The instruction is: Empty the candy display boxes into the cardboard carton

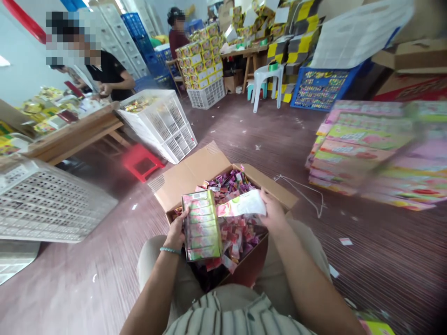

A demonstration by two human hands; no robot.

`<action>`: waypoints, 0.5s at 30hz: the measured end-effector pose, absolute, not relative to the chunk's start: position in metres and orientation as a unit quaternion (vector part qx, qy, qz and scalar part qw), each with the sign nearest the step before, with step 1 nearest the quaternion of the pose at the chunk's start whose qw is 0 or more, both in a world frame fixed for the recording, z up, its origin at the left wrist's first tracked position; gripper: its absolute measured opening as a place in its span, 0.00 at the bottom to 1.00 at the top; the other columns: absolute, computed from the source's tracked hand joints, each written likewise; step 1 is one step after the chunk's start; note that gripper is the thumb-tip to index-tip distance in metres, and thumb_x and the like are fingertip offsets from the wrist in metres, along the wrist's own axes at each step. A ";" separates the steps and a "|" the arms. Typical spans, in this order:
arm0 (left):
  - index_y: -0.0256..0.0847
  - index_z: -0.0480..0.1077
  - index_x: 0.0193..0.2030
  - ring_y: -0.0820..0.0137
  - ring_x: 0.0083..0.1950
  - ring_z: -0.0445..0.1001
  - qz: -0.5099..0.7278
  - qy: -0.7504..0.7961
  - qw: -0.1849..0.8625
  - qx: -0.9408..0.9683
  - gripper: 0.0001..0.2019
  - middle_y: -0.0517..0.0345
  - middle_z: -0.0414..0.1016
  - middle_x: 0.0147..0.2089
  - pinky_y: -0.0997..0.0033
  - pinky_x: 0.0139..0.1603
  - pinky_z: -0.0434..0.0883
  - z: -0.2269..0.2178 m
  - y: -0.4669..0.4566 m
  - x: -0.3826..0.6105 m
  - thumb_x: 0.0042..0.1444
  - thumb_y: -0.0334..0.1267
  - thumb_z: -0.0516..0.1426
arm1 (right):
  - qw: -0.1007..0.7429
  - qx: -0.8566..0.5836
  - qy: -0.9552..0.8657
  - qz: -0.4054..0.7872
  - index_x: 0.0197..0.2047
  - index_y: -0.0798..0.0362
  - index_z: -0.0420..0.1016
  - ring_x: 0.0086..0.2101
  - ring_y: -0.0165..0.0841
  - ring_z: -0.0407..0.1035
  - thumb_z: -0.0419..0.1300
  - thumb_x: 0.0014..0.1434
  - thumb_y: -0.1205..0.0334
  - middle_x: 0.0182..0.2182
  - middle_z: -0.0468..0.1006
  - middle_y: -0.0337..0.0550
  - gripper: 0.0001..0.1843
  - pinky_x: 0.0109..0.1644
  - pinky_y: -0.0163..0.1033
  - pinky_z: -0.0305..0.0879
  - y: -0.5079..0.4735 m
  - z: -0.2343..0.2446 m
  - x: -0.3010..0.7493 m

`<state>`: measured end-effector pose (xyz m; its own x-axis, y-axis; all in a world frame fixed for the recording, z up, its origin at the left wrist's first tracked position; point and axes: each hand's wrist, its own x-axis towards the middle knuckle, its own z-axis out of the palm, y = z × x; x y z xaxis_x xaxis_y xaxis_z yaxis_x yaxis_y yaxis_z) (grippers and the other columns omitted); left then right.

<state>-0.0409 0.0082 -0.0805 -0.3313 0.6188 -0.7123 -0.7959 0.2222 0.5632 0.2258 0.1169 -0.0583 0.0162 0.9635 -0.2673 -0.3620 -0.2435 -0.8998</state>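
My left hand (179,229) grips the left side of a box of green and pink packets (203,228), tilted over an open carton. In my right hand (274,211) is the right end of a white strip (244,204) with pink and green print, perhaps the box's flap or a loose wrapper; its left end meets the box's right edge. Beneath them the cardboard carton (195,167) stands between my knees, flaps out. Small wrapped sweets (230,184), purple and red, fill it, with pink sachets (237,237) nearer me.
Stacked pink and green boxes (359,149) stand on the right. White crates (164,121) and a red stool (141,160) are ahead to the left, and another white crate (45,200) is nearer. A person (108,70) works at a wooden table (77,135).
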 end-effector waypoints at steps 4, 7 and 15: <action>0.32 0.77 0.54 0.56 0.35 0.86 0.654 0.496 0.568 -0.059 0.16 0.48 0.86 0.33 0.56 0.48 0.84 -0.087 0.009 -0.033 0.61 0.35 0.66 | 0.520 -0.446 -0.329 0.649 0.47 0.46 0.80 0.47 0.45 0.80 0.63 0.54 0.26 0.45 0.85 0.46 0.33 0.43 0.47 0.80 0.113 -0.051 0.230; 0.36 0.75 0.61 0.55 0.41 0.87 0.687 0.434 0.574 -0.104 0.21 0.46 0.86 0.38 0.53 0.53 0.83 -0.078 0.018 -0.022 0.65 0.43 0.63 | 0.480 -0.426 -0.378 0.667 0.51 0.45 0.79 0.59 0.48 0.74 0.47 0.59 0.18 0.57 0.81 0.50 0.42 0.57 0.55 0.76 0.101 -0.051 0.223; 0.40 0.75 0.60 0.60 0.51 0.84 0.730 0.328 0.598 -0.038 0.23 0.49 0.85 0.47 0.59 0.60 0.77 -0.055 0.024 0.014 0.71 0.54 0.53 | 0.458 -0.408 -0.475 0.631 0.68 0.43 0.67 0.55 0.46 0.76 0.76 0.50 0.52 0.56 0.80 0.48 0.44 0.61 0.53 0.74 0.045 -0.047 0.188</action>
